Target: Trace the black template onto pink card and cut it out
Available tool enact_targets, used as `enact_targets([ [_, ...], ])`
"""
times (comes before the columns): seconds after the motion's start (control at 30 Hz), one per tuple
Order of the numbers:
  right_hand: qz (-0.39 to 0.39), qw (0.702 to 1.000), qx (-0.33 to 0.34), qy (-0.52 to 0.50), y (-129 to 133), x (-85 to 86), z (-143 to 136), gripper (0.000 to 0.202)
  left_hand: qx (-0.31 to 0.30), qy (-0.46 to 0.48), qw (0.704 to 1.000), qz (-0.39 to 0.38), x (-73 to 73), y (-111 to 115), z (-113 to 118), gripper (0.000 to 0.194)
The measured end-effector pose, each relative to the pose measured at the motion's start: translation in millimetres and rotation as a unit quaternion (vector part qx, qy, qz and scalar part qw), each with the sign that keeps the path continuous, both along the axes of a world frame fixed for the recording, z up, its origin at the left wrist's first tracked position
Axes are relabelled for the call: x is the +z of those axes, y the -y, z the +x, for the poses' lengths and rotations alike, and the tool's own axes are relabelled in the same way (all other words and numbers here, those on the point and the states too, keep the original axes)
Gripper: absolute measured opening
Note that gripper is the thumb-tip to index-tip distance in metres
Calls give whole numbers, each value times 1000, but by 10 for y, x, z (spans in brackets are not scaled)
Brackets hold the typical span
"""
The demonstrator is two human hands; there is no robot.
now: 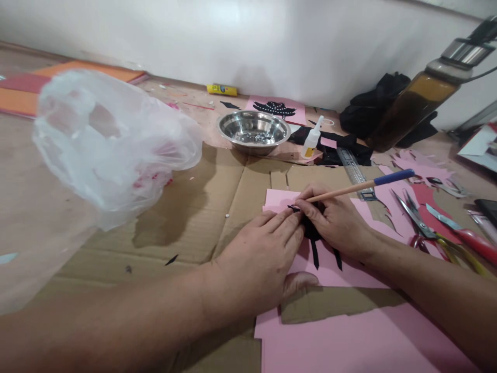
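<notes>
Left hand (258, 261) flat, right hand (341, 220) pinching blue-ended stick (345, 192), yellow tube (222, 90) with illegible lettering

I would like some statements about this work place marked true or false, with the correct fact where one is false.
1. The right hand holds a wooden stick with a blue end. True.
2. The metal bowl is empty. False: small shiny pieces lie in it.
3. The open scissors lie to the right of both hands. True.
4. The plastic bag is to the right of the bowl. False: it is to the left.
5. Pink paper lies under the hands. True.
</notes>
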State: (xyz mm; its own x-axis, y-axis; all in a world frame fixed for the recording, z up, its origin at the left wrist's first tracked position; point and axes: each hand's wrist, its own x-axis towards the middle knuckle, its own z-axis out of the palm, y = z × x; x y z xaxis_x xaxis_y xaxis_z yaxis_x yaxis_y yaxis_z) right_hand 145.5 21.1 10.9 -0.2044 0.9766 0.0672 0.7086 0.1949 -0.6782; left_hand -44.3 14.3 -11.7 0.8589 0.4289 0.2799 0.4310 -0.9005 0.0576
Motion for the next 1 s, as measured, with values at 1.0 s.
enact_targets([
  [1.0,13,1000,19,14,-29,-2,36,18,-1,0,1000,3,21,-3,-6,69],
])
